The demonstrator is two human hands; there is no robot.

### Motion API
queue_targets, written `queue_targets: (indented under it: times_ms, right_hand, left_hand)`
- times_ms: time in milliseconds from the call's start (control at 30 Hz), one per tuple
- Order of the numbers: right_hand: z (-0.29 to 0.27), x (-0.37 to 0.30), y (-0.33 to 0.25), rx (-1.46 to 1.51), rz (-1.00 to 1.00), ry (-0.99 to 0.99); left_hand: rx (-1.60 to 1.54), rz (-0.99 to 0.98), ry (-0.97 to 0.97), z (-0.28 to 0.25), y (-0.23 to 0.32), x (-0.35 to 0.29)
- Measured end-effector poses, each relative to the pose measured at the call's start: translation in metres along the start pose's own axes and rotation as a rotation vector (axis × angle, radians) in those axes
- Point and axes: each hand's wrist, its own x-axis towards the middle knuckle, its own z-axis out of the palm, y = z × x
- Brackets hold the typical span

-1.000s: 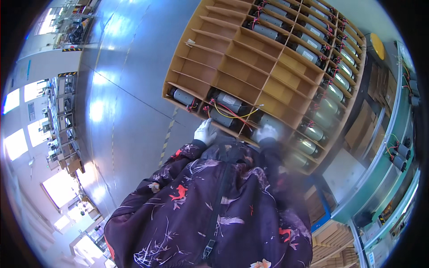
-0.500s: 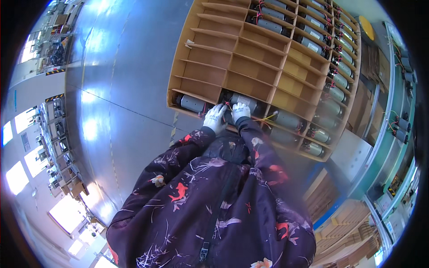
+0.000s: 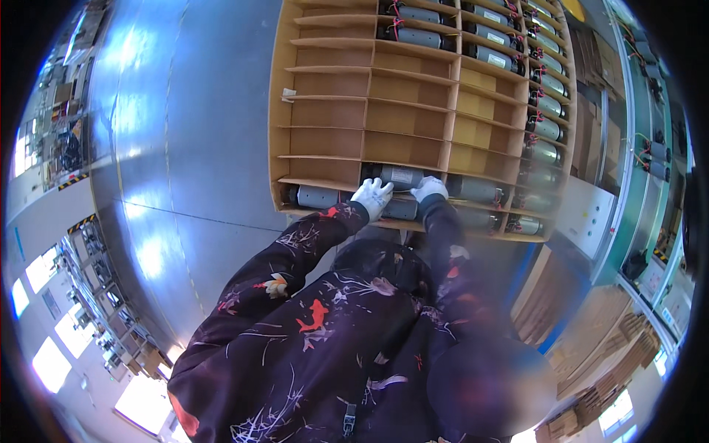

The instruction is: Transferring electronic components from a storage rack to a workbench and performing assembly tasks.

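Observation:
A dark cylindrical electric motor [image 3: 403, 176] with a pale label lies along a compartment near the front of the divided cardboard box [image 3: 276, 133]. My left hand [image 3: 373, 196], in a white glove, curls its fingers at the motor's near left side. At its right end, my right hand [image 3: 429, 188], gloved alike, bends its fingers onto it. Both hands partly hide the motor's near edge. Just below them, another motor [image 3: 399, 210] sits in the front row. To the left of that one lies a grey motor [image 3: 319, 196] with red wires.
Several motors [image 3: 490, 57] with red leads fill the box's far and right compartments. A white paper scrap [image 3: 289, 94] sticks up at the left. On the right runs a green-edged conveyor line [image 3: 625, 199] carrying more motors. Flattened cardboard [image 3: 602, 354] is stacked at lower right.
The view has shifted, and the box now appears squarer to me. The motor between my hands now lies level in its compartment. My hands have moved a little apart.

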Motion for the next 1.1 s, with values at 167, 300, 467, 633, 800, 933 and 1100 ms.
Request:
queue_targets:
  times_ms: [167, 300, 467, 633, 800, 933, 1100]
  right_hand:
    - [0.012, -0.024, -0.047, -0.319, 0.134, 0.147]
    - [0.038, -0.043, -0.068, -0.417, -0.149, 0.022]
    - [0.048, -0.033, -0.058, -0.224, -0.066, -0.078]
    - [0.049, 0.007, -0.036, -0.005, 0.084, -0.331]
    - [0.069, -0.039, -0.040, -0.333, -0.104, 0.094]
    - [0.047, 0.009, 0.028, -0.030, 0.111, -0.227]
    - [0.048, -0.071, 0.076, -0.038, -0.568, 0.606]
  left_hand:
    - [0.025, 0.144, -0.104, -0.016, -0.024, 0.015]
    - [0.069, 0.205, -0.090, -0.015, -0.037, 0.019]
    - [0.091, 0.227, -0.126, -0.024, -0.033, 0.027]
    - [0.152, 0.188, -0.175, -0.036, -0.009, 0.040]
    - [0.220, 0.026, -0.260, -0.030, 0.006, 0.020]
    - [0.270, 0.043, -0.180, -0.041, 0.049, 0.061]
    - [0.347, -0.330, -0.316, -0.020, 0.071, 0.041]
